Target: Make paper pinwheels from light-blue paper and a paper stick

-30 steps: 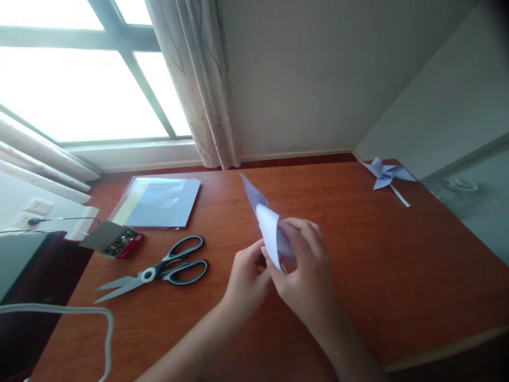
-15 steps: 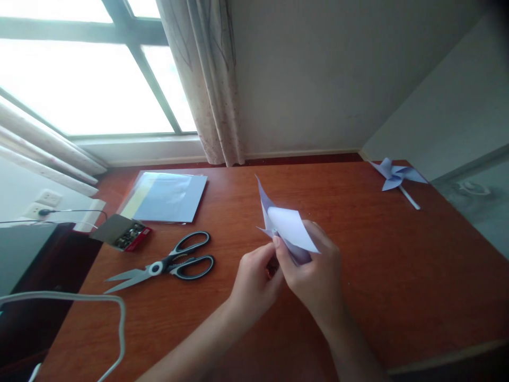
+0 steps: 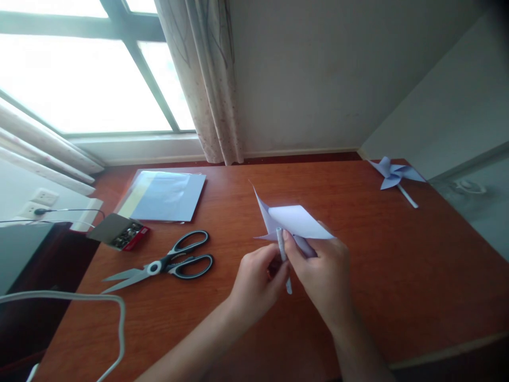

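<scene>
Both hands meet above the middle of the red-brown table. My right hand is closed on a folded pale-lilac paper shape, its flaps pointing up and to the right. A thin white rolled-paper stick stands against the paper's underside between the two hands. My left hand is closed, its thumb and fingers pinching at the stick. What lies at the paper's centre is hidden by the fingers.
Black-handled scissors lie to the left of the hands. Behind them is a small open box of pins and a plastic sleeve of coloured sheets. A finished lilac pinwheel rests at the far right corner. A white cable loops at the lower left.
The paper shape has turned so its white flap now lies flatter and points right. The white stick, hidden before, has come into view between the hands.
</scene>
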A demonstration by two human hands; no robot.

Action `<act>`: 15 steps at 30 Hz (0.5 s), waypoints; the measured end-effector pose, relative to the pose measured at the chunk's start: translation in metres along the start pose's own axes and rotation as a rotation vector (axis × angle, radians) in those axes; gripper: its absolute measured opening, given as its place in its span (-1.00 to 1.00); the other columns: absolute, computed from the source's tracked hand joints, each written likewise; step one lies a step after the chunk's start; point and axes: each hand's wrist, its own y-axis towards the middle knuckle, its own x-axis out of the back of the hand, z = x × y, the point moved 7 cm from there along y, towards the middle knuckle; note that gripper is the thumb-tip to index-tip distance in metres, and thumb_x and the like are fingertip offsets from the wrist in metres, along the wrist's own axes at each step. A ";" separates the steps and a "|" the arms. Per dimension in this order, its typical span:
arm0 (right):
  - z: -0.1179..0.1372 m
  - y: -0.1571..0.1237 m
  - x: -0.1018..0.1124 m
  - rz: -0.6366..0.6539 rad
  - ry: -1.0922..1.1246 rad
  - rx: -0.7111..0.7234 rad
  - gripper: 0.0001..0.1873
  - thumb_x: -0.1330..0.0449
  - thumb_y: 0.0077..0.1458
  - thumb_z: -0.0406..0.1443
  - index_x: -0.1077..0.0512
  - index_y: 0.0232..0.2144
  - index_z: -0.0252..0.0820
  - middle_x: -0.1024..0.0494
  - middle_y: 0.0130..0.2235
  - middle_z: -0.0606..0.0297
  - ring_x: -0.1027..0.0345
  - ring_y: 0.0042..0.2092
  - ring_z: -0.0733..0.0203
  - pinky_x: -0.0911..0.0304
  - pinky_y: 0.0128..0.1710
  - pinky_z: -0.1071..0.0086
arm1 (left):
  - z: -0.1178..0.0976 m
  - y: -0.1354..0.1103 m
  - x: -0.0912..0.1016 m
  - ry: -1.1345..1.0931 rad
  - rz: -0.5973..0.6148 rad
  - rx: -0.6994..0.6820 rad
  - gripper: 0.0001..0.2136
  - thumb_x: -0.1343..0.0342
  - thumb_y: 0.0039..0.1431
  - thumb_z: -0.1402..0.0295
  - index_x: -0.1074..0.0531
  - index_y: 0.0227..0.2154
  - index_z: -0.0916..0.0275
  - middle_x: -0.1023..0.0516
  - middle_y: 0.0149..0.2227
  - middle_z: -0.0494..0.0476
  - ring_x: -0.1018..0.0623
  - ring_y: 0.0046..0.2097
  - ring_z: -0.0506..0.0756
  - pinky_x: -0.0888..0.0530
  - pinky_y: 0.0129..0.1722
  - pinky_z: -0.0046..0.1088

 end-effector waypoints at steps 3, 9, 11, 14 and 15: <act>-0.001 0.001 0.000 0.013 0.002 0.006 -0.88 -0.23 0.20 -0.32 -0.50 -0.41 -0.09 -0.62 -0.37 0.23 -0.51 -0.32 0.10 -0.39 -0.29 0.29 | 0.002 -0.001 -0.001 -0.008 0.015 0.000 -0.87 -0.06 0.28 0.39 -0.46 -0.32 0.30 -0.52 -0.44 0.07 -0.46 -0.41 0.02 -0.37 -0.37 -0.50; 0.002 -0.001 0.003 -0.065 -0.027 0.018 -0.89 -0.24 0.19 -0.34 -0.47 -0.41 -0.11 -0.58 -0.39 0.27 -0.47 -0.34 0.13 -0.35 -0.32 0.31 | 0.001 -0.002 -0.003 -0.010 -0.005 0.017 -0.88 -0.09 0.26 0.40 -0.50 -0.31 0.31 -0.54 -0.43 0.07 -0.49 -0.42 0.02 -0.39 -0.38 -0.52; 0.003 -0.002 0.004 -0.097 -0.037 0.024 -0.90 -0.25 0.18 -0.35 -0.47 -0.40 -0.12 -0.58 -0.39 0.28 -0.46 -0.35 0.14 -0.34 -0.31 0.31 | 0.001 -0.002 -0.003 -0.010 -0.014 0.023 -0.89 -0.10 0.25 0.41 -0.51 -0.30 0.31 -0.55 -0.43 0.06 -0.50 -0.42 0.01 -0.40 -0.38 -0.53; 0.003 -0.001 0.004 -0.112 -0.047 0.026 -0.90 -0.27 0.16 -0.37 -0.47 -0.41 -0.13 -0.57 -0.39 0.29 -0.46 -0.33 0.16 -0.34 -0.29 0.33 | 0.001 -0.003 -0.002 -0.018 -0.022 0.025 -0.90 -0.10 0.24 0.42 -0.51 -0.29 0.30 -0.56 -0.42 0.06 -0.51 -0.41 0.01 -0.41 -0.37 -0.55; 0.003 -0.001 0.003 -0.113 -0.051 0.029 -0.90 -0.27 0.15 -0.38 -0.47 -0.41 -0.13 -0.57 -0.39 0.29 -0.46 -0.33 0.16 -0.33 -0.29 0.33 | 0.001 -0.003 -0.002 -0.023 -0.021 0.026 -0.90 -0.10 0.25 0.42 -0.51 -0.28 0.30 -0.57 -0.42 0.05 -0.51 -0.41 0.00 -0.42 -0.37 -0.56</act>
